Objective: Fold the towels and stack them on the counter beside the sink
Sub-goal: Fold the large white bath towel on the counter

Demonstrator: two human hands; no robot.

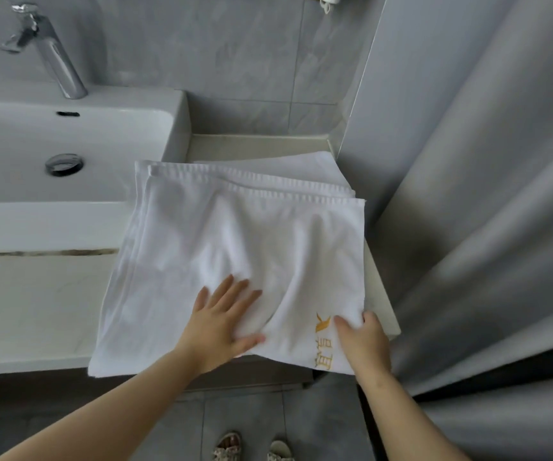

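Observation:
A white towel (222,234) with yellow embroidered characters near its front right corner lies folded on the counter (35,304) to the right of the sink (69,141). Its front edge hangs slightly over the counter's edge. Beneath it, at the back right, the edge of another white towel (301,168) shows. My left hand (225,317) lies flat on the towel's front middle, fingers spread. My right hand (361,337) grips the towel's front right corner, with the thumb on top beside the embroidery.
A chrome tap (52,51) stands behind the white basin. A grey curtain (484,194) hangs close on the right of the counter. A grey tiled wall (235,61) backs the counter. Two sandalled feet (252,447) show on the grey floor below.

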